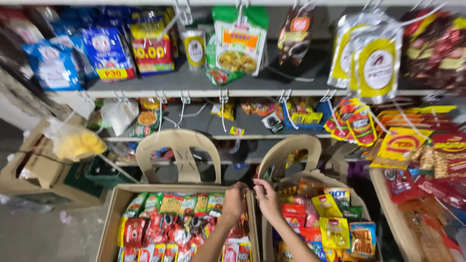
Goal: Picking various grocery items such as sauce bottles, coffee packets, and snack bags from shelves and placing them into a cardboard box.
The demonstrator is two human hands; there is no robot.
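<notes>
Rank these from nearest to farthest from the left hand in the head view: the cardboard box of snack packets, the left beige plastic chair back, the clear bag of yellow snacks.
1. Cardboard box of snack packets: under the left hand, which is at its right edge.
2. Left beige plastic chair back: just up and left, behind the box.
3. Clear bag of yellow snacks: far left, hanging by the shelves.

- two hands: left hand (234, 200), right hand (266, 196)
- two beige plastic chairs (178, 145) (291, 150)
- two open boxes of snack packets: cardboard box (112, 216), second box (360, 204)
- three shelves (194, 90)
- snack packets (165, 228): way too many to count
</notes>
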